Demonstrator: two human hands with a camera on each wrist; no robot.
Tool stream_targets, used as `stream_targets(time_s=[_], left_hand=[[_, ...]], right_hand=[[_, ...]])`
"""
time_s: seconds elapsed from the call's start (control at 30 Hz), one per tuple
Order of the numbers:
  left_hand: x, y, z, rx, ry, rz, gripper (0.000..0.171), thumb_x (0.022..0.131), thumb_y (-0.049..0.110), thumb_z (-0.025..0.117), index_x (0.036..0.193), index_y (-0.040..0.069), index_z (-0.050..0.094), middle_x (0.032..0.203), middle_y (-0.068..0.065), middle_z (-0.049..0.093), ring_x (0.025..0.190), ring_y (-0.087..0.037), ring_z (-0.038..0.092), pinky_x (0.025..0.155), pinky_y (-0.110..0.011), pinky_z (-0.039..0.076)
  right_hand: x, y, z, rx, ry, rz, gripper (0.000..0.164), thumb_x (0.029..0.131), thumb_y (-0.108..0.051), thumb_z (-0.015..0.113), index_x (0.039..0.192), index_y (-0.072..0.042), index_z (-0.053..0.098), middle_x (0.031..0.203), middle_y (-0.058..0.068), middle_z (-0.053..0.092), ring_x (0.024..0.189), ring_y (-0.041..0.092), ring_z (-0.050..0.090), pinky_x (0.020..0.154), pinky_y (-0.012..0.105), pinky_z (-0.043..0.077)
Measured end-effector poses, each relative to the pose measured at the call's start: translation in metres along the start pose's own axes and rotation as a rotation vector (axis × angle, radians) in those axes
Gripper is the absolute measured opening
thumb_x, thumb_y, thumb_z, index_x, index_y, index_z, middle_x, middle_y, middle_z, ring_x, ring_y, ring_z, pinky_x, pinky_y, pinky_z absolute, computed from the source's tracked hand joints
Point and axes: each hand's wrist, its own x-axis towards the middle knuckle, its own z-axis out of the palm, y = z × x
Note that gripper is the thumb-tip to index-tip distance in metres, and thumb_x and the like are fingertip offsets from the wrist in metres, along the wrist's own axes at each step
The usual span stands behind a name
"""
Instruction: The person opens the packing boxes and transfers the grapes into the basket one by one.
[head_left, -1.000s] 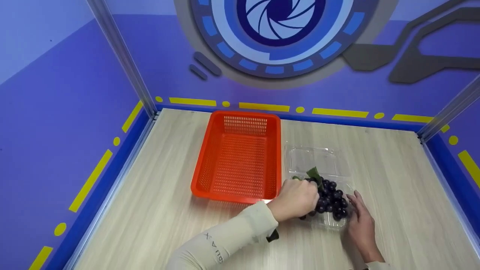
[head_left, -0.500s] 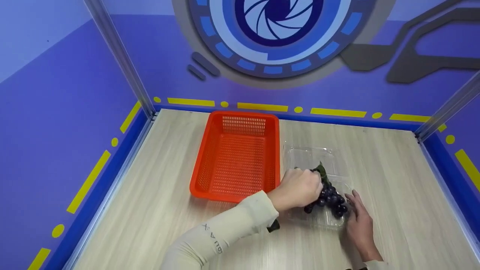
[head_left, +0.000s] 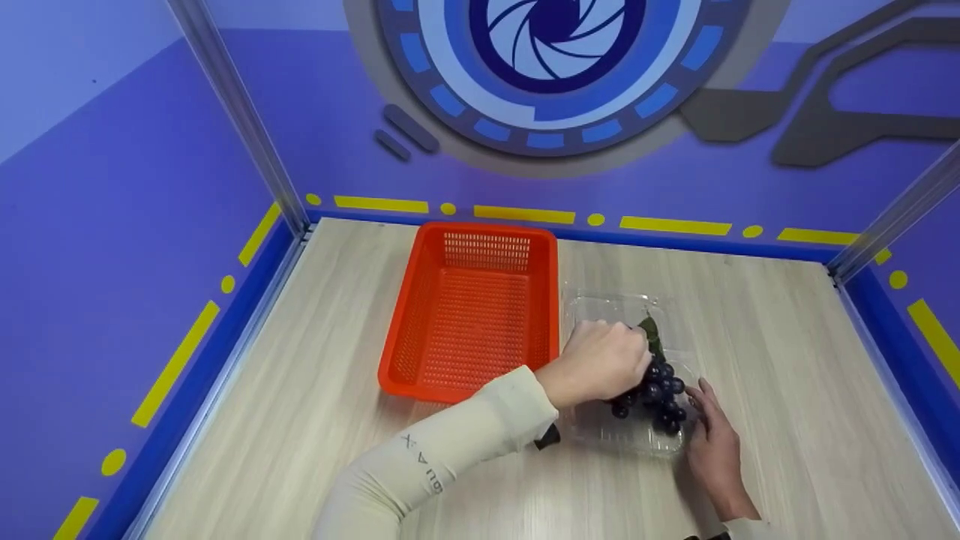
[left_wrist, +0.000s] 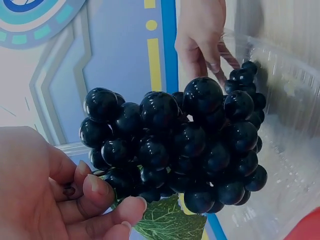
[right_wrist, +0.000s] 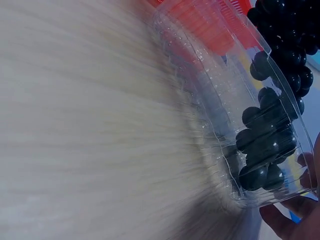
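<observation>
A bunch of dark grapes (head_left: 660, 397) with a green leaf (head_left: 651, 334) is raised at a tilt over a clear plastic clamshell box (head_left: 637, 442). My left hand (head_left: 604, 360) pinches it at the stem end; in the left wrist view the fingertips (left_wrist: 100, 192) meet just beside the round grapes (left_wrist: 175, 145). Lower grapes (right_wrist: 265, 135) show through the box wall in the right wrist view; whether they belong to the same bunch, I cannot tell. My right hand (head_left: 716, 442) holds the box's right edge, fingers (right_wrist: 282, 220) at its corner.
An orange-red perforated basket (head_left: 480, 330) stands left of the box, close to my left forearm. The clamshell's lid (head_left: 619, 306) lies folded back behind it. Blue panels (head_left: 645, 187) bound the wooden table (head_left: 787, 337) at the back and sides.
My left hand has moved slightly away from me and to the right, drawing up the stem end of the grapes. The bunch now hangs more steeply. My right hand stays at the box.
</observation>
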Motion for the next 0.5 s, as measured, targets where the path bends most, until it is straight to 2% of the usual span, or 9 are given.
stream_targets(time_s=[0.1, 0.17, 0.2, 0.27, 0.4, 0.5], left_hand=[[0.002, -0.001, -0.006, 0.005, 0.001, -0.003, 0.036, 0.098, 0.034, 0.044, 0.065, 0.023, 0.048, 0.058, 0.008, 0.049, 0.05, -0.012, 0.048, 0.042, -0.029, 0.037], [0.003, -0.002, -0.009, 0.011, 0.004, -0.011, 0.035, 0.098, 0.035, 0.044, 0.066, 0.023, 0.048, 0.06, 0.008, 0.051, 0.052, -0.013, 0.049, 0.044, -0.03, 0.038], [0.003, -0.002, -0.011, 0.016, 0.008, -0.015, 0.034, 0.098, 0.035, 0.044, 0.066, 0.023, 0.049, 0.061, 0.008, 0.052, 0.052, -0.013, 0.05, 0.045, -0.03, 0.038], [0.004, -0.003, -0.015, 0.027, 0.014, -0.019, 0.034, 0.098, 0.035, 0.043, 0.067, 0.023, 0.049, 0.062, 0.008, 0.053, 0.053, -0.014, 0.051, 0.046, -0.031, 0.039], [0.004, -0.006, -0.021, 0.03, 0.011, -0.027, 0.034, 0.099, 0.036, 0.042, 0.067, 0.023, 0.049, 0.062, 0.007, 0.051, 0.054, -0.013, 0.05, 0.046, -0.03, 0.038], [0.004, -0.007, -0.026, 0.029, 0.011, -0.027, 0.034, 0.099, 0.034, 0.041, 0.068, 0.022, 0.048, 0.06, 0.008, 0.05, 0.053, -0.013, 0.05, 0.046, -0.03, 0.038]], right_hand=[[0.0, 0.001, 0.001, 0.001, 0.024, -0.025, 0.047, 0.093, 0.016, 0.038, 0.135, -0.002, 0.051, 0.155, 0.015, 0.034, 0.126, 0.036, 0.05, 0.098, 0.012, 0.037], [-0.001, 0.001, 0.001, 0.004, 0.038, -0.044, 0.047, 0.092, 0.017, 0.039, 0.134, 0.0, 0.052, 0.154, 0.017, 0.035, 0.125, 0.036, 0.05, 0.092, -0.003, 0.028], [-0.001, 0.001, 0.001, 0.011, 0.045, -0.051, 0.047, 0.091, 0.017, 0.04, 0.133, 0.001, 0.052, 0.153, 0.017, 0.037, 0.124, 0.036, 0.05, 0.089, -0.007, 0.023], [-0.001, 0.001, 0.001, 0.016, 0.056, -0.058, 0.046, 0.091, 0.017, 0.04, 0.132, 0.001, 0.053, 0.152, 0.018, 0.038, 0.123, 0.037, 0.05, 0.088, -0.009, 0.019], [0.0, 0.001, 0.001, 0.03, 0.067, -0.05, 0.045, 0.091, 0.016, 0.042, 0.131, 0.001, 0.054, 0.152, 0.018, 0.038, 0.124, 0.037, 0.05, 0.089, -0.009, 0.02], [0.001, 0.001, 0.001, 0.041, 0.061, -0.051, 0.046, 0.092, 0.015, 0.043, 0.135, 0.001, 0.05, 0.147, 0.02, 0.045, 0.124, 0.038, 0.051, 0.089, -0.009, 0.019]])
